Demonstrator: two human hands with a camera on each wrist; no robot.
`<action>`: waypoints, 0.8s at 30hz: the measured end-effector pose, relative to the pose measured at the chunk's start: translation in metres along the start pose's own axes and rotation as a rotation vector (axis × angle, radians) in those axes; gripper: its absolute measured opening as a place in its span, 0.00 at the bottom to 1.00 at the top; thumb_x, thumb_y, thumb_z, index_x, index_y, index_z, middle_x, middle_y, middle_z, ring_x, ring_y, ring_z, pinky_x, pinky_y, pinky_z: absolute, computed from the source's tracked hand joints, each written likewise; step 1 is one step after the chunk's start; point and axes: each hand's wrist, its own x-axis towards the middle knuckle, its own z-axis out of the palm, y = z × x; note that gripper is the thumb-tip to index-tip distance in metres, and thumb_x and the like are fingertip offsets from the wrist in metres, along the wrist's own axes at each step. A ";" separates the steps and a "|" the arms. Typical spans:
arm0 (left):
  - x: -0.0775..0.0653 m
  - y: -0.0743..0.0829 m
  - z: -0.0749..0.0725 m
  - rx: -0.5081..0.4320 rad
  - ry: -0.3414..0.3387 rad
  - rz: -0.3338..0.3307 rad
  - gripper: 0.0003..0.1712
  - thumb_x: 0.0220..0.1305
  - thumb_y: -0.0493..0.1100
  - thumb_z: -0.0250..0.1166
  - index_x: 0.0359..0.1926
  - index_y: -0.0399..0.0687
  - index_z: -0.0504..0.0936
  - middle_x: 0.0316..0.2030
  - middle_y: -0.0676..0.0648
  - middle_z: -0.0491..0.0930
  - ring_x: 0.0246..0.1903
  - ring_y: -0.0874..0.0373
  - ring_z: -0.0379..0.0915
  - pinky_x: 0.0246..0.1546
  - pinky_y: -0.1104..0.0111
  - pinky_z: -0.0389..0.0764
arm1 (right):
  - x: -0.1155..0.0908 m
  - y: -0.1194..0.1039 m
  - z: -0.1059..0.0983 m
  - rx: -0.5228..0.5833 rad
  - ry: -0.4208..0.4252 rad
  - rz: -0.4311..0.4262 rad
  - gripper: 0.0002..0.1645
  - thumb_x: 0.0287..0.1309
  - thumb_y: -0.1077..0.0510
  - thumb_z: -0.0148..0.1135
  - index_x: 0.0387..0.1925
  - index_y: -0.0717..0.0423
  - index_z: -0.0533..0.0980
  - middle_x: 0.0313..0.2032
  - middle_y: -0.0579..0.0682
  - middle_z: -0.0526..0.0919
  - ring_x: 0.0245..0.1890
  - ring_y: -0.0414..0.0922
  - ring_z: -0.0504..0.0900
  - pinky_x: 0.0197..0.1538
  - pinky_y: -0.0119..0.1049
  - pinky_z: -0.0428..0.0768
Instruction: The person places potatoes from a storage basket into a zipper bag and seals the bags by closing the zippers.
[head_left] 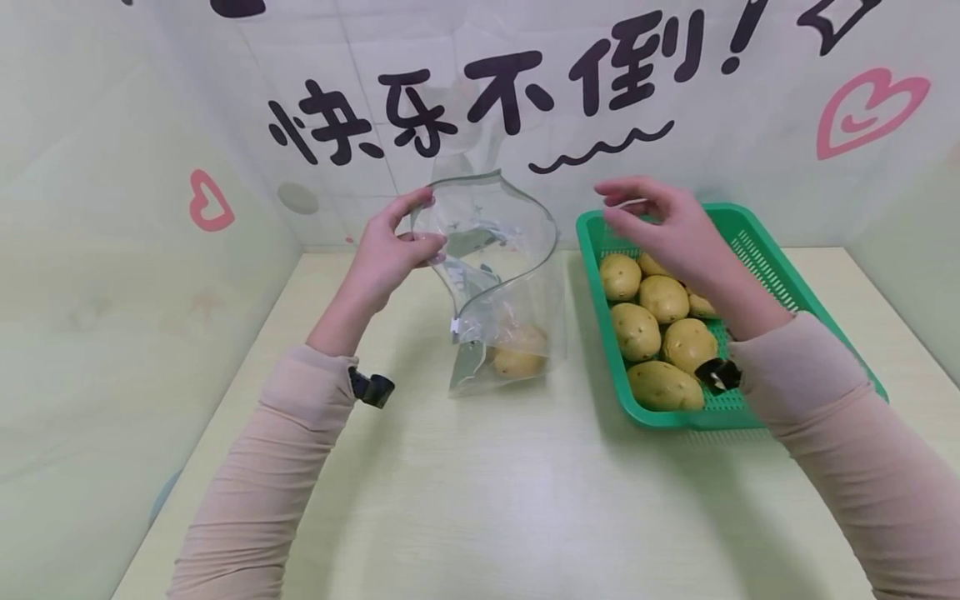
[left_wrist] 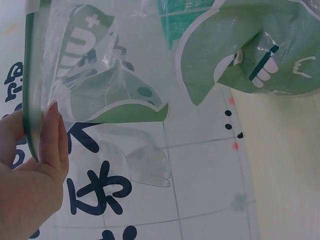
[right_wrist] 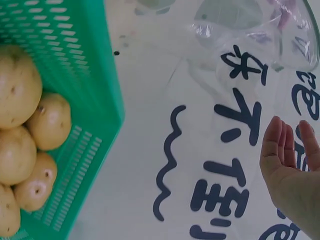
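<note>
A clear zip bag with green printing stands on the table, its mouth spread wide. One potato lies at the bottom inside it. My left hand pinches the left side of the bag's rim between thumb and fingers; the left wrist view shows the green zip edge in that grip. Apart from the bag and holding nothing, my right hand hovers over the far left of a green basket, fingers loosely bent. In the right wrist view the same hand has a gap between thumb and fingers.
Several potatoes lie in the green basket, to the right of the bag. Behind the table rises a pale wall sheet with black characters and pink hearts. Another sheet hangs along the left edge.
</note>
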 end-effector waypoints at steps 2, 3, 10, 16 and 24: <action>0.000 -0.001 -0.001 -0.001 0.001 -0.002 0.38 0.61 0.29 0.60 0.70 0.51 0.62 0.70 0.49 0.60 0.30 0.67 0.76 0.36 0.79 0.83 | -0.003 0.006 -0.007 -0.032 0.005 0.011 0.25 0.65 0.46 0.54 0.62 0.46 0.71 0.51 0.41 0.76 0.45 0.34 0.74 0.43 0.27 0.72; 0.000 -0.001 -0.001 -0.003 0.001 -0.001 0.38 0.61 0.29 0.60 0.70 0.50 0.62 0.70 0.48 0.60 0.30 0.67 0.76 0.36 0.79 0.83 | -0.005 0.009 -0.011 -0.049 0.007 0.018 0.26 0.65 0.45 0.54 0.62 0.45 0.71 0.50 0.39 0.76 0.45 0.34 0.74 0.43 0.28 0.72; -0.002 -0.001 -0.003 -0.011 0.003 0.002 0.38 0.60 0.28 0.59 0.70 0.49 0.62 0.70 0.46 0.60 0.30 0.68 0.76 0.35 0.80 0.83 | -0.023 0.039 -0.034 -0.180 -0.004 0.097 0.28 0.65 0.43 0.54 0.63 0.46 0.70 0.48 0.34 0.75 0.44 0.30 0.72 0.41 0.24 0.71; -0.002 -0.001 -0.002 -0.009 0.004 0.008 0.38 0.60 0.28 0.59 0.70 0.49 0.62 0.70 0.46 0.60 0.30 0.67 0.77 0.35 0.80 0.83 | -0.036 0.063 -0.044 -0.265 -0.077 0.175 0.30 0.66 0.42 0.52 0.65 0.51 0.67 0.57 0.48 0.73 0.51 0.38 0.70 0.40 0.20 0.71; -0.002 -0.002 -0.003 -0.008 0.002 0.006 0.38 0.60 0.28 0.59 0.70 0.47 0.61 0.70 0.46 0.60 0.30 0.68 0.77 0.35 0.80 0.83 | -0.050 0.090 -0.041 -0.286 -0.178 0.164 0.28 0.68 0.49 0.52 0.64 0.58 0.66 0.61 0.62 0.71 0.57 0.55 0.72 0.45 0.28 0.79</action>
